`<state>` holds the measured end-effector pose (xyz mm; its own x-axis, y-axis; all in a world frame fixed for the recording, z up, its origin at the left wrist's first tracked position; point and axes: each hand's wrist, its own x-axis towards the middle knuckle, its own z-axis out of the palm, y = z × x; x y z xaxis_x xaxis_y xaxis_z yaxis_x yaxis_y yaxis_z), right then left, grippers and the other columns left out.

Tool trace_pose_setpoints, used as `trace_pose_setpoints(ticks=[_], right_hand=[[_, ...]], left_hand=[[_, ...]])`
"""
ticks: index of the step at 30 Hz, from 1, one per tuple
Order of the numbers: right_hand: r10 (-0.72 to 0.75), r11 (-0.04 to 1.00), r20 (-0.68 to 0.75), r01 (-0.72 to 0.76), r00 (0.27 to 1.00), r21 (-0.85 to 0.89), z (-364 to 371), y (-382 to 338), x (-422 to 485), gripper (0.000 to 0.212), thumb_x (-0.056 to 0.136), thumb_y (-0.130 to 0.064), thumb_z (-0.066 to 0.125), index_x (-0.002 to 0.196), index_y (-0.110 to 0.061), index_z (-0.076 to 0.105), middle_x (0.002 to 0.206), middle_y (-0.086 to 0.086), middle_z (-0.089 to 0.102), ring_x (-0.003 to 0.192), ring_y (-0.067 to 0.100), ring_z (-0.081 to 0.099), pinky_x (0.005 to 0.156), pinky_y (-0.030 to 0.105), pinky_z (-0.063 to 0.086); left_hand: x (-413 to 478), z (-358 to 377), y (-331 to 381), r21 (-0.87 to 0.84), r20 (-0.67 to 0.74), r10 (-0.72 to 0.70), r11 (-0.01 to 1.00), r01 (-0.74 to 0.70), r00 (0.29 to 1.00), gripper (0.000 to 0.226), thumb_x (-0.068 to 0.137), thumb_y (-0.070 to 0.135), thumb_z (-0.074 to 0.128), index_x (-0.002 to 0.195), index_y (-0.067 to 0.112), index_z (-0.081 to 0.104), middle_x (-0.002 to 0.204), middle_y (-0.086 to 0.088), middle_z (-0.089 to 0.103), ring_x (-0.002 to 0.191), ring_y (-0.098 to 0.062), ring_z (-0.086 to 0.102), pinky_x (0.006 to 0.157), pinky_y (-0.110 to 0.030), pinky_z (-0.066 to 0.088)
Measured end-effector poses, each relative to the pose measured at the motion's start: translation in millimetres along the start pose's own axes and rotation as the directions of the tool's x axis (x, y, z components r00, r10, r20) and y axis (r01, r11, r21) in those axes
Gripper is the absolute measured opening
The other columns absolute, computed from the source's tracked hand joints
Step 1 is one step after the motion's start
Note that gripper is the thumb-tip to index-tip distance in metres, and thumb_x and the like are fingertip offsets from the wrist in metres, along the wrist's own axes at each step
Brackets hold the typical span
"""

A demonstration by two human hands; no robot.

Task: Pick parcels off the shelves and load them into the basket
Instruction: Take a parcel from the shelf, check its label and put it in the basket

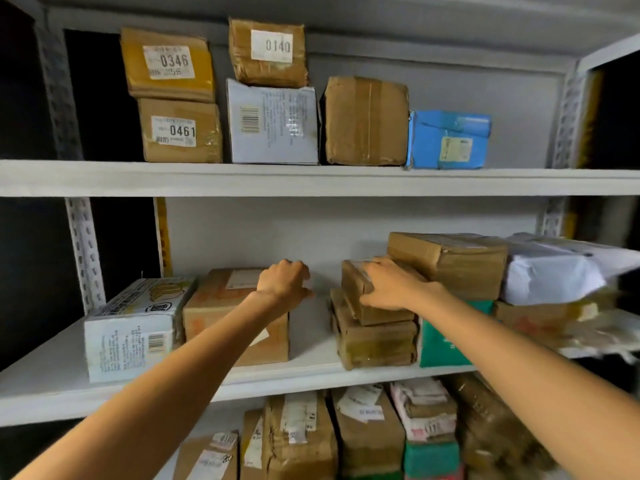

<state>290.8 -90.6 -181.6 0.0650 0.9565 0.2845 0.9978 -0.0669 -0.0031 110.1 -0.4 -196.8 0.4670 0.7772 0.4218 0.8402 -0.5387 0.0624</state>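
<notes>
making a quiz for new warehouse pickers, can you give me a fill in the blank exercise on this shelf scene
The parcel marked 0346 lies on the one marked ____. The right hand grips a small brown parcel on the ____ shelf. The rightmost parcel on the top shelf is ____.
Missing: 0461; middle; blue.

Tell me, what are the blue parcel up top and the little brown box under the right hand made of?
The blue parcel looks like shiny plastic wrap: it gleams and wrinkles. The little brown box that the right hand grips looks like dull cardboard, with glossy clear tape round it, probably.
</notes>
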Motion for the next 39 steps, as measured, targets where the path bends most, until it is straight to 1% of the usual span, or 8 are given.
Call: trace_pose_setpoints(ticks=[10,14,19,22,25,32,36,39], right_hand=[[0.019,0.990,0.018,-0.022,1.000,0.139,15,44,-16,0.053,0.091,-0.015,0.057,0.139,-0.006,0.039,0.149,0.013,0.031,0.131,0.028,0.039,0.105,0.036,0.037],[-0.025,0.985,0.030,0.019,0.999,0.173,19,49,-11,0.051,0.091,-0.011,0.057,0.139,-0.003,0.040,0.146,0.016,0.035,0.128,0.030,0.042,0.103,0.035,0.041],[0.048,0.964,-0.079,-0.025,0.996,0.264,24,57,-9,0.032,0.092,-0.007,0.052,0.124,-0.005,0.053,0.129,0.015,0.050,0.115,0.029,0.049,0.095,0.036,0.048],[0.067,0.945,-0.136,-0.019,0.988,0.327,23,62,-12,0.026,0.094,0.000,0.048,0.118,-0.004,0.057,0.119,0.014,0.057,0.104,0.026,0.056,0.088,0.035,0.052],[0.071,0.926,-0.153,-0.008,0.986,0.378,24,59,-14,0.025,0.095,-0.001,0.049,0.118,-0.004,0.055,0.120,0.014,0.056,0.106,0.025,0.055,0.090,0.037,0.053],[0.116,0.799,-0.104,-0.031,0.988,0.601,43,45,-14,0.095,0.089,-0.016,0.066,0.154,-0.011,-0.003,0.152,0.015,0.031,0.140,0.031,0.032,0.109,0.042,0.036],[0.167,0.689,-0.237,0.059,0.957,0.723,65,39,-23,0.095,0.080,-0.009,0.075,0.153,-0.016,0.014,0.143,0.007,0.045,0.131,0.022,0.045,0.100,0.033,0.045],[0.184,0.606,-0.252,0.092,0.950,0.790,67,38,-31,0.094,0.079,-0.006,0.075,0.153,-0.021,0.018,0.144,0.006,0.042,0.133,0.021,0.042,0.104,0.034,0.041]], left_hand=[[10,17,65,-0.017,0.066,-0.088,0.996,0.089,0.994,0.052,0.083,0.052,0.066,0.125,0.022,0.060,0.123,-0.005,0.062,0.108,-0.027,0.061,0.089,-0.037,0.051],[21,23,89,-0.217,0.102,-0.187,0.954,0.205,0.977,0.037,0.091,0.028,0.060,0.128,0.021,0.058,0.127,-0.004,0.062,0.108,-0.024,0.061,0.089,-0.032,0.051],[19,34,113,-0.689,0.148,-0.358,0.631,0.356,0.922,0.028,0.092,0.030,0.058,0.093,0.003,0.066,0.085,-0.011,0.065,0.077,-0.026,0.060,0.067,-0.036,0.050],[16,33,117,-0.795,0.234,-0.385,0.452,0.404,0.893,0.028,0.088,0.024,0.067,0.101,0.000,0.065,0.093,-0.017,0.066,0.083,-0.033,0.065,0.075,-0.044,0.058],[11,27,119,-0.816,0.251,-0.373,0.415,0.403,0.893,0.021,0.087,0.009,0.067,0.103,-0.005,0.064,0.098,-0.023,0.066,0.083,-0.037,0.066,0.081,-0.052,0.056],[-15,24,94,-0.852,0.124,-0.428,0.417,0.317,0.895,0.026,0.078,-0.010,0.066,0.100,0.003,0.064,0.103,-0.018,0.069,0.089,-0.033,0.068,0.074,-0.049,0.058],[-35,30,87,-0.863,0.094,-0.363,0.434,0.258,0.927,0.045,0.080,-0.018,0.058,0.119,0.003,0.060,0.098,-0.010,0.066,0.091,-0.027,0.064,0.079,-0.046,0.058],[-40,30,85,-0.892,0.092,-0.318,0.395,0.220,0.943,0.058,0.082,-0.017,0.057,0.134,0.003,0.046,0.102,-0.006,0.062,0.088,-0.018,0.062,0.064,-0.024,0.059]])
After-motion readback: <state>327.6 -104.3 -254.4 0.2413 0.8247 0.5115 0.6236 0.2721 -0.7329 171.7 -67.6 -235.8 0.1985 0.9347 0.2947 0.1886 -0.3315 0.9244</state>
